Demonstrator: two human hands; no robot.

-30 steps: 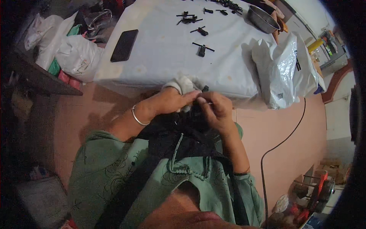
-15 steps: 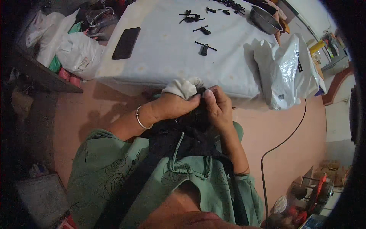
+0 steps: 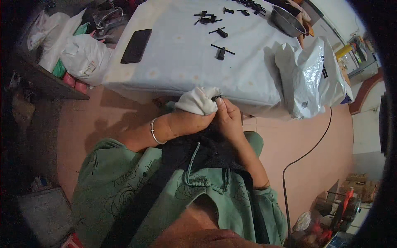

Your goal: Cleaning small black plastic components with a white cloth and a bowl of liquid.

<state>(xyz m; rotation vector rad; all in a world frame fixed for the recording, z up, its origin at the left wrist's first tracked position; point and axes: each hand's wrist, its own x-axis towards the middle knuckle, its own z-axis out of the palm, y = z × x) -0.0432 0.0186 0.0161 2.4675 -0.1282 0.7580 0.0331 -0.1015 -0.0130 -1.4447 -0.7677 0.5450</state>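
Just off the table's front edge, my left hand point(image 3: 188, 122) is closed round a bunched white cloth point(image 3: 196, 100). My right hand point(image 3: 229, 120) presses thumb and fingers onto a small black part point(image 3: 216, 98) at the cloth's right side. Most of that part is hidden by cloth and fingers. On the table ahead lies a similar black part with a thin crossbar point(image 3: 221, 53). Behind it sit another such part point(image 3: 221, 32), a small group point(image 3: 207, 18) and, at the far edge, a pile of several point(image 3: 250, 5).
A white cloth covers the table point(image 3: 173, 62). A dark phone point(image 3: 136, 46) lies on its left, a metal bowl point(image 3: 288, 21) stands far right, and a white plastic bag point(image 3: 306, 78) sits at the right corner. A black cable point(image 3: 304, 157) crosses the floor. White bags point(image 3: 84, 58) fill a left shelf.
Both hands have shifted slightly. The right fingers have drawn closer together beside the cloth, and more of the white cloth shows above my left hand. The parts on the table have stayed put.
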